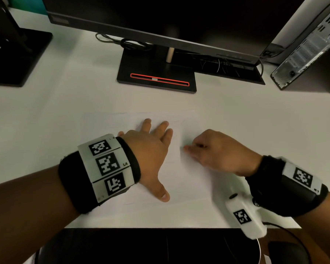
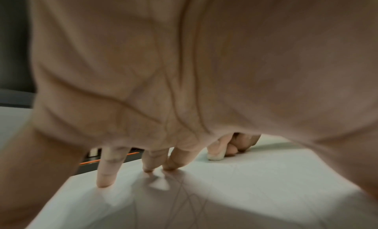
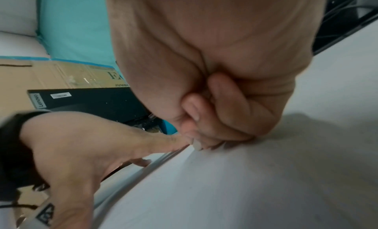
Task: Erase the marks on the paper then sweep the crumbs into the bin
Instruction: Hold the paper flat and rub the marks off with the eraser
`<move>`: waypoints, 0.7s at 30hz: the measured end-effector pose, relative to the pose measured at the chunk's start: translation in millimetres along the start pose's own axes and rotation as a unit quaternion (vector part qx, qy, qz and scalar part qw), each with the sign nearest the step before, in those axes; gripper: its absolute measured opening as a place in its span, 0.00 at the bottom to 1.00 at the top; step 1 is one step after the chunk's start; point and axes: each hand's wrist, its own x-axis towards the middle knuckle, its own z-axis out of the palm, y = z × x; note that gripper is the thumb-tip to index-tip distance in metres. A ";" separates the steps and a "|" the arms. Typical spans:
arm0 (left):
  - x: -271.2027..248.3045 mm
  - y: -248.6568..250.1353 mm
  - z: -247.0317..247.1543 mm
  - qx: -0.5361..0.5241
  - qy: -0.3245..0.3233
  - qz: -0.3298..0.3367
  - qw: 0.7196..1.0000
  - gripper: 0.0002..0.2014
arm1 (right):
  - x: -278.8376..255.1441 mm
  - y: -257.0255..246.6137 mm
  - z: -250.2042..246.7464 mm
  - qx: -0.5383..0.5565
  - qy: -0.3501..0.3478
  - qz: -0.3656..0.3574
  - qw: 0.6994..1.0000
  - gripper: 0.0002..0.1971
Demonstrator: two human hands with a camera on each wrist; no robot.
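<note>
Both hands sit on the paper [image 1: 189,180], which lies on the desk [image 1: 46,115] just nearer me than the monitor base [image 1: 156,77]: my left hand [image 1: 151,159] splays flat to pin it, my right hand [image 1: 217,151] pinches the eraser [image 2: 214,157] against faint marks [image 2: 184,197].

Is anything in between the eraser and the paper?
Nothing visible: the right hand pinches the eraser with its tip down on the paper, while the left hand presses the sheet flat beside it.
</note>
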 end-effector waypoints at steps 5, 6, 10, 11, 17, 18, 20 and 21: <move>0.6 -1.3 1.6 -0.006 0.004 0.001 1.000 0.78 | -6.6 -13.1 13.4 -0.027 -0.029 -0.035 0.999 0.25; 0.7 -1.4 1.6 -0.005 0.005 0.001 1.000 0.78 | -4.3 -11.3 11.1 -0.023 -0.028 -0.028 0.999 0.26; -0.3 -1.1 1.7 -0.002 0.003 -0.001 1.000 0.78 | 3.8 -3.9 -0.1 -0.006 0.019 0.004 1.000 0.26; -0.3 -1.5 1.9 -0.004 0.004 -0.001 1.000 0.78 | 1.4 -7.0 2.7 -0.012 0.012 -0.007 1.000 0.25; 0.5 -0.8 2.0 0.000 0.003 -0.001 1.000 0.78 | 5.0 -7.8 -1.2 0.005 -0.001 0.003 1.000 0.26; 0.5 -0.6 1.9 0.000 0.004 -0.001 1.000 0.78 | 6.5 -7.6 -1.8 0.005 0.009 0.005 1.000 0.26; 0.6 -1.0 2.3 -0.001 0.004 -0.001 1.000 0.78 | 3.2 -12.1 4.3 -0.009 0.003 -0.012 1.000 0.25; 0.8 -1.1 2.4 -0.003 0.005 0.000 1.000 0.78 | 0.6 -15.0 7.9 -0.017 -0.008 -0.022 1.000 0.25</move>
